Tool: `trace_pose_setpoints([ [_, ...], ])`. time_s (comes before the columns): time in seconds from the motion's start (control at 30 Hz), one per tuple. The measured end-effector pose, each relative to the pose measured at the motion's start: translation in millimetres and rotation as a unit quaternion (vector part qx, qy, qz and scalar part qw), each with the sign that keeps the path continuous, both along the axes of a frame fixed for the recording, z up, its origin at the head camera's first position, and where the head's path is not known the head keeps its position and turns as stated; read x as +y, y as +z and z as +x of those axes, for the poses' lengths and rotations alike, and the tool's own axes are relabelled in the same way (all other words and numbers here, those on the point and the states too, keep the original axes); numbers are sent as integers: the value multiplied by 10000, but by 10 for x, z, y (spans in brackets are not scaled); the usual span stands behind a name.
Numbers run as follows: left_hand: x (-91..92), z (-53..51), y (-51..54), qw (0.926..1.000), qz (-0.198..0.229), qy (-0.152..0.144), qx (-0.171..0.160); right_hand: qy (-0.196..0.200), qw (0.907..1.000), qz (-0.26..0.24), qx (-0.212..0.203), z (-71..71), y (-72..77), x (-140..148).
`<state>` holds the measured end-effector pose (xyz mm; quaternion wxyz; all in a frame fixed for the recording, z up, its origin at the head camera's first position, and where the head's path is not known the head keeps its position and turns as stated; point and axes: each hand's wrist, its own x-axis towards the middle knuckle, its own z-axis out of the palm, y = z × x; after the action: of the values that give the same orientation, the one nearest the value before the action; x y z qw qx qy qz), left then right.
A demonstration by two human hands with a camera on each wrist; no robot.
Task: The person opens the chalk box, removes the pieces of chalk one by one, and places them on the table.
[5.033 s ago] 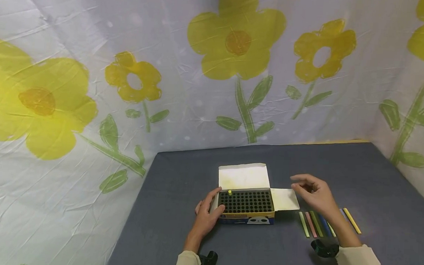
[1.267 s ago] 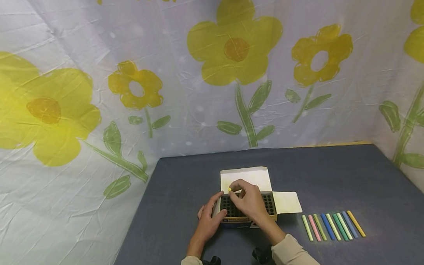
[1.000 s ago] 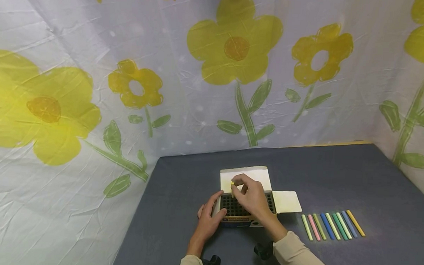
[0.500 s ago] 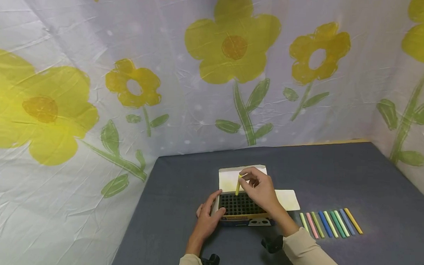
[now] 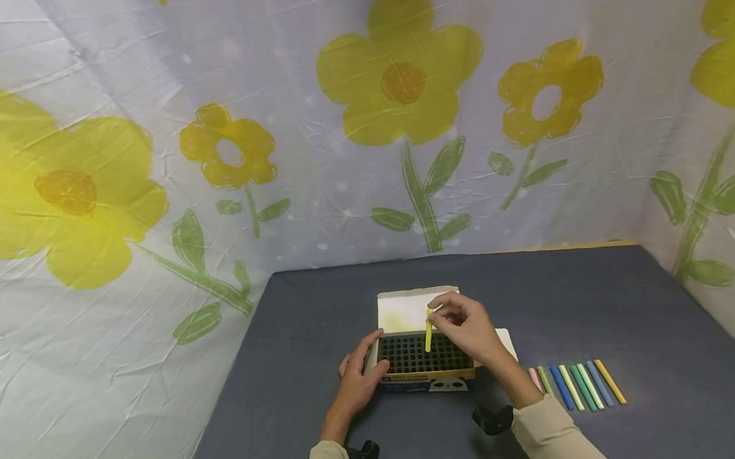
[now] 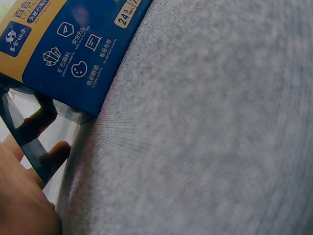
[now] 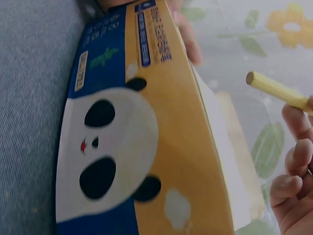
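Observation:
A chalk box (image 5: 411, 378) with a panda on its front stands open on the table, its dark insert full of small round holes. My left hand (image 5: 358, 374) holds the left end of the box, thumb at the front corner and forefinger at the back. Between thumb and fingers, my right hand (image 5: 470, 331) pinches the top of a yellow chalk stick (image 5: 428, 336). That stick hangs upright over the insert. In the right wrist view the lower end of the chalk (image 7: 269, 86) shows free of the box (image 7: 161, 117).
Several coloured chalk sticks (image 5: 583, 384) lie side by side right of the box, partly behind my right forearm. The raised lid (image 5: 401, 312) stands behind the insert, and a side flap (image 5: 507, 342) sticks out right. A flower-printed cloth hangs behind the table (image 5: 315, 322).
My right hand came from beside the row, took the yellow chalk standing in the insert, drew it up and carried it rightward. My left hand stays on the box.

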<state>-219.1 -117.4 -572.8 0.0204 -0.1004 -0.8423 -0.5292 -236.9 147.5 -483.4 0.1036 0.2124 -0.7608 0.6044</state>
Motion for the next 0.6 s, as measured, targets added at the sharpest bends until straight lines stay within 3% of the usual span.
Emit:
trace_pose_setpoints([
  [0.6, -10, 13, 10, 9999, -29, 51, -90, 332, 9992, 120, -186, 115, -97, 571],
])
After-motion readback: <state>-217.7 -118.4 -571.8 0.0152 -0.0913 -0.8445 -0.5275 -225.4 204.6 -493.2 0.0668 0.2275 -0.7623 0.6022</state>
